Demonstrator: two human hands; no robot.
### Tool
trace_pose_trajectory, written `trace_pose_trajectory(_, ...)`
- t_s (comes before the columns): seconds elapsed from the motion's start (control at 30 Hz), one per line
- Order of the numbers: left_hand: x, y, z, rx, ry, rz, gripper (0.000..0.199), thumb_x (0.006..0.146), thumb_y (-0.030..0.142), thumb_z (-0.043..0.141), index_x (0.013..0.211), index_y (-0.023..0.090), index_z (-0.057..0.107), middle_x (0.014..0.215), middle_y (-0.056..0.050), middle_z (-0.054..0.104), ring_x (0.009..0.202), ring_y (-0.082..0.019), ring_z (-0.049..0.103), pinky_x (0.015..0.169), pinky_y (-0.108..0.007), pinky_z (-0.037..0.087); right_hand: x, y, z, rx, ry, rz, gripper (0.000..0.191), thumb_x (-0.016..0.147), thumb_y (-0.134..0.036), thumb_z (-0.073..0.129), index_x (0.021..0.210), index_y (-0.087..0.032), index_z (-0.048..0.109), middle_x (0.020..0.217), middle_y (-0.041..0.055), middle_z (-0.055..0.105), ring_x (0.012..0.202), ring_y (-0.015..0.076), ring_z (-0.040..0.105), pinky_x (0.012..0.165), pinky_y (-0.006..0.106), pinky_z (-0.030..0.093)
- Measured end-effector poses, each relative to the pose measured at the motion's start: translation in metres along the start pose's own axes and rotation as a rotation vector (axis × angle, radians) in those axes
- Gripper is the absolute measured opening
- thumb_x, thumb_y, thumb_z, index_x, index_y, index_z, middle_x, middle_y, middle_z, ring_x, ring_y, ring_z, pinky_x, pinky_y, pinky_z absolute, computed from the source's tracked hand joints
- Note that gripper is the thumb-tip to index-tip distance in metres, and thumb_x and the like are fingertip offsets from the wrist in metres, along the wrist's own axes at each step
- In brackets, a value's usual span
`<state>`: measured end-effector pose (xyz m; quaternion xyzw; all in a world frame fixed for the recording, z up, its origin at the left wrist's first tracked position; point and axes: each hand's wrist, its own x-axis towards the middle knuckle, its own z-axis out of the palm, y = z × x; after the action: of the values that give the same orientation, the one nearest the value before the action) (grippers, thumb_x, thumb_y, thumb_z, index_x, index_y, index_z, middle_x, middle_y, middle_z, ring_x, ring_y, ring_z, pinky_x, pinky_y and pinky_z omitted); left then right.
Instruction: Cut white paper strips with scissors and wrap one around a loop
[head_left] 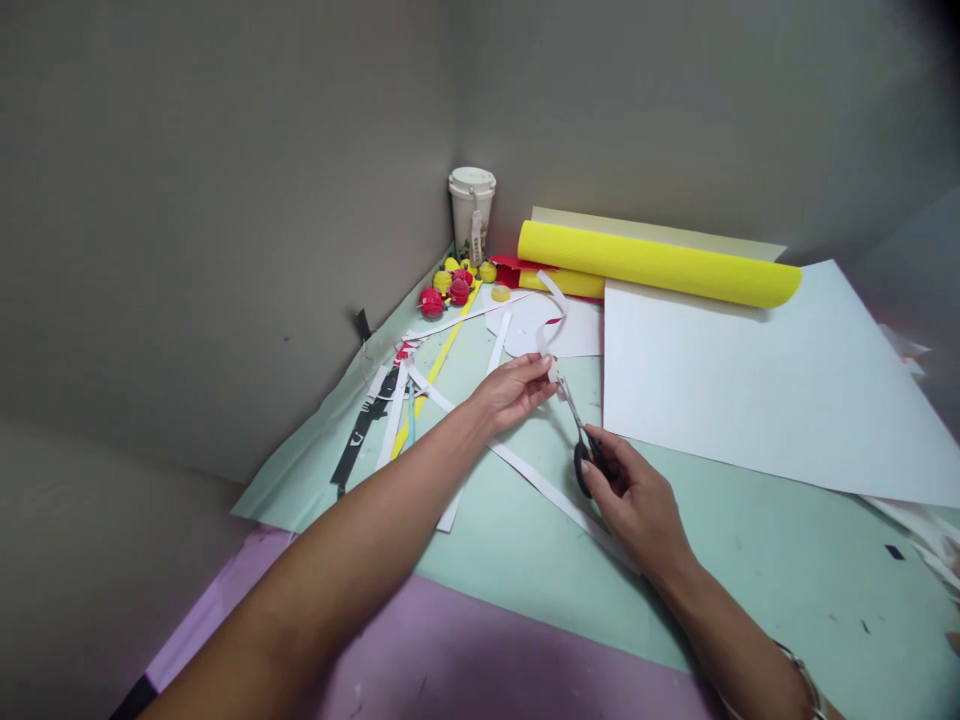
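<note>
My left hand (521, 388) pinches a narrow white paper strip (550, 300) that curls upward and away, with a bit of red along it. In my right hand (634, 490) is a pair of scissors (581, 440) with black handles, fingers in the loops. The blades point up toward my left fingertips and meet the strip's near end; whether they are fully closed there I cannot tell. Below both hands a long white strip (536, 480) runs across the green sheet, passing under my right forearm.
A yellow paper roll (660, 262) lies on a large white sheet (750, 390) at right. At the back corner stands a lidded cup (472, 210), near several red and yellow balls (459, 290). Paper scraps and a black strip (364, 435) lie left on the green sheet (510, 560).
</note>
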<state>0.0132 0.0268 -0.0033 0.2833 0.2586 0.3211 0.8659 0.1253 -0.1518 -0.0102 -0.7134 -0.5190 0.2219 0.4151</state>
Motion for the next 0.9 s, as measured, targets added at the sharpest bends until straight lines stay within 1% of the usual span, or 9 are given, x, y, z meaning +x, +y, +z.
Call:
trace_pose_trajectory(0.23,-0.0012,0.0001,0.0022,-0.018,0.017,-0.002,0.007,0.083,0.003,0.058,0.083,0.010,0.057,0.073,0.001,0.058,0.061,-0.006,0.062,0.061,-0.015,0.055,0.0003,-0.0001,0.0006,-0.016,0.019,-0.024,0.044,0.084,-0.036,0.056,0.124,-0.019,0.058,0.099,0.0065,0.068,0.083,0.0186,0.062,0.079,0.033,0.050)
trace_pose_trajectory(0.37,-0.0022,0.0008,0.0034,-0.002,0.004,-0.002,0.006,0.084,0.004,0.058,0.083,0.010,0.057,0.073,0.001,0.058,0.061,-0.006,0.062,0.060,-0.014,0.054,-0.0001,0.0012,0.0007,-0.011,0.015,-0.034,0.043,0.085,-0.036,0.056,0.125,-0.019,0.058,0.103,0.0073,0.068,0.086,0.0193,0.062,0.079,0.034,0.050)
trace_pose_trajectory(0.53,-0.0030,0.0007,0.0043,0.000,0.021,-0.004,0.007,0.084,0.004,0.058,0.083,0.010,0.057,0.073,0.001,0.059,0.060,-0.005,0.061,0.059,-0.014,0.054,-0.0007,0.0008,0.0001,-0.013,0.015,-0.036,0.043,0.085,-0.035,0.056,0.124,-0.019,0.058,0.106,0.0073,0.067,0.089,0.0195,0.063,0.081,0.034,0.051)
trace_pose_trajectory(0.9,-0.0030,0.0006,0.0049,-0.004,0.030,-0.006,0.007,0.083,0.004,0.058,0.081,0.010,0.058,0.073,0.001,0.059,0.060,-0.005,0.060,0.058,-0.013,0.053,-0.0009,0.0031,0.0010,-0.025,0.008,-0.039,0.043,0.086,-0.035,0.055,0.125,-0.020,0.058,0.109,0.0074,0.068,0.091,0.0201,0.063,0.083,0.035,0.050)
